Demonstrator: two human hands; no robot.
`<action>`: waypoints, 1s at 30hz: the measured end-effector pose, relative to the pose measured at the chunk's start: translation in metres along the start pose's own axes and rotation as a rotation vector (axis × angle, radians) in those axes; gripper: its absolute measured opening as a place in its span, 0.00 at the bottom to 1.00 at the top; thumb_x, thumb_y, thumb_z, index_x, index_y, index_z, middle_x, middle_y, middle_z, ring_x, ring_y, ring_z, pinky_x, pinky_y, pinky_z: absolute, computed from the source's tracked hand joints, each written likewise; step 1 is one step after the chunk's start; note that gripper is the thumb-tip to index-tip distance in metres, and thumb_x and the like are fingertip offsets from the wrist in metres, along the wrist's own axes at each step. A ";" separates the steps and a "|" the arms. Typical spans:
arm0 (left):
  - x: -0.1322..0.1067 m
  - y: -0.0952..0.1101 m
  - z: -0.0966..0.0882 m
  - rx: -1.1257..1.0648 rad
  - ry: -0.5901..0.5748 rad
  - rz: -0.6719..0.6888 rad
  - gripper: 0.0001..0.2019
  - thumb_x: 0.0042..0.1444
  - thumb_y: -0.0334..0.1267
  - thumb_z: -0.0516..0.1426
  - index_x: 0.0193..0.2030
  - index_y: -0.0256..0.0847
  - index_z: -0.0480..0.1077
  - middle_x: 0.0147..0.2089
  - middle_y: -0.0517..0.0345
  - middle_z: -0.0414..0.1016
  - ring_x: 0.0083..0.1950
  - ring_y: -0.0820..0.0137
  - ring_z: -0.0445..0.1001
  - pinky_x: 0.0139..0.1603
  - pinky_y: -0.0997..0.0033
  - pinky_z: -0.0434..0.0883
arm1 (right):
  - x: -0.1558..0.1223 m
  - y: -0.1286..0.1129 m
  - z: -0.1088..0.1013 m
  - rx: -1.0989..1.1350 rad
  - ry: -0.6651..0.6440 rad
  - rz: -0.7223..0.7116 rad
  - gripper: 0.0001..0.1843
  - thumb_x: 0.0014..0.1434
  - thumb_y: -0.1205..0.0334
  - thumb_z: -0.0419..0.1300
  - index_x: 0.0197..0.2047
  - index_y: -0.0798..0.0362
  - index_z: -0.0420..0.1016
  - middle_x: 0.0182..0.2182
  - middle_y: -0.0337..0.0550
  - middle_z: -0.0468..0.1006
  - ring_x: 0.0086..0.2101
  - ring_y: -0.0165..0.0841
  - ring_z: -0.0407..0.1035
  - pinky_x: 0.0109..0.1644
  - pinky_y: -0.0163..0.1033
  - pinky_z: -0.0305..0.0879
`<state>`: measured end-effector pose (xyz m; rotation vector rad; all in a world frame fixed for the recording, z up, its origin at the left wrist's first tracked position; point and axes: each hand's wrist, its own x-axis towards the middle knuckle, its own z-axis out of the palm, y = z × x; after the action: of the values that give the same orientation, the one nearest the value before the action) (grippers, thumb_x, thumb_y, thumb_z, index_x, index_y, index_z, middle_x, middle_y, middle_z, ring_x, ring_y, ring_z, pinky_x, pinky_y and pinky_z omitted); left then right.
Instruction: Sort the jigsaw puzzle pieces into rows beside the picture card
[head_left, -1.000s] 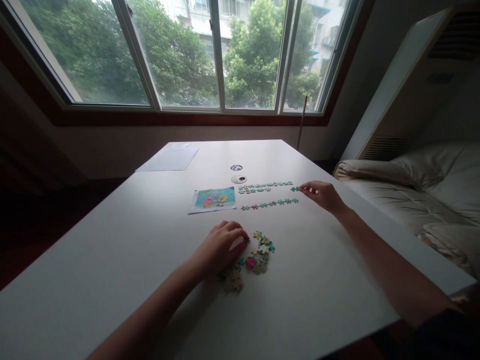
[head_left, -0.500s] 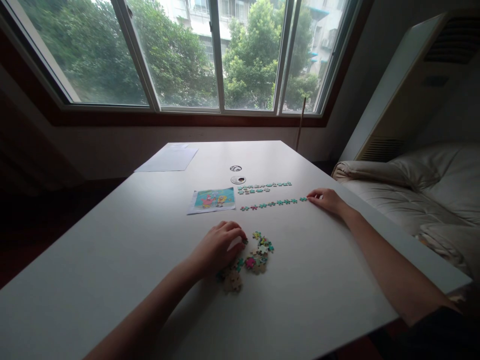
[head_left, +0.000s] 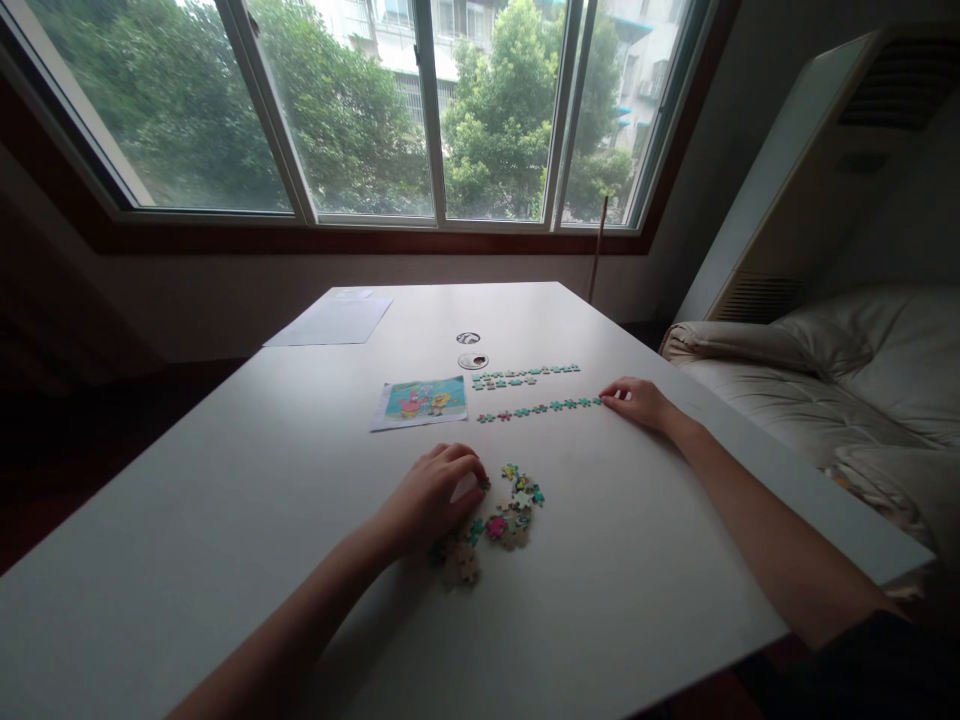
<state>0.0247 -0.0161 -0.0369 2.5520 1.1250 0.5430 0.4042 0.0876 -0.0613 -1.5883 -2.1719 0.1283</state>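
Note:
My left hand [head_left: 435, 495] is closed in a pinch over the left side of a loose pile of jigsaw puzzle pieces [head_left: 523, 498], with a small puzzle piece [head_left: 486, 484] at its fingertips. Further off to the right, my right hand [head_left: 637, 402] pinches the green puzzle piece [head_left: 598, 401] at the right end of a long row of pieces [head_left: 556, 406]. Behind that lie two shorter lines of mostly green pieces [head_left: 525, 373]. Left of the rows lies a printed cartoon picture [head_left: 421, 402]. Some pieces in the pile show their plain backs.
Everything lies on a white table [head_left: 225, 500]. Toward its far left corner is a pale sheet [head_left: 330, 320]. Two round inserts [head_left: 468, 338] are set near the middle. A cream sofa [head_left: 810, 390] stands along the right side, and a window [head_left: 360, 120] is beyond.
My right hand has slid its puzzle piece left, closing the gap to the row. My left hand stays by the pile, its piece slightly turned. The whole view has shifted a little.

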 end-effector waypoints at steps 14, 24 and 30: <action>0.001 -0.004 0.003 -0.098 0.029 -0.074 0.06 0.48 0.34 0.56 0.35 0.42 0.68 0.42 0.55 0.67 0.45 0.64 0.66 0.48 0.61 0.64 | 0.001 -0.016 -0.004 -0.037 0.097 -0.017 0.10 0.52 0.59 0.55 0.32 0.54 0.76 0.30 0.43 0.74 0.26 0.29 0.66 0.33 0.34 0.62; 0.006 0.000 0.004 -0.453 0.078 -0.173 0.04 0.48 0.37 0.57 0.29 0.39 0.69 0.32 0.58 0.72 0.35 0.70 0.69 0.39 0.69 0.65 | -0.016 -0.131 0.014 0.080 0.094 -0.405 0.08 0.56 0.62 0.53 0.33 0.53 0.73 0.31 0.42 0.74 0.28 0.26 0.67 0.33 0.32 0.62; 0.010 0.012 -0.004 -0.884 0.150 -0.414 0.09 0.44 0.41 0.59 0.27 0.36 0.68 0.26 0.59 0.72 0.27 0.74 0.67 0.28 0.75 0.62 | -0.036 -0.183 0.024 0.187 0.125 -0.587 0.10 0.57 0.57 0.54 0.39 0.52 0.71 0.32 0.42 0.75 0.31 0.28 0.68 0.36 0.34 0.63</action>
<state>0.0371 -0.0159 -0.0263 1.5050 1.0846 0.8803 0.2412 -0.0024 -0.0332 -0.7915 -2.3473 0.0446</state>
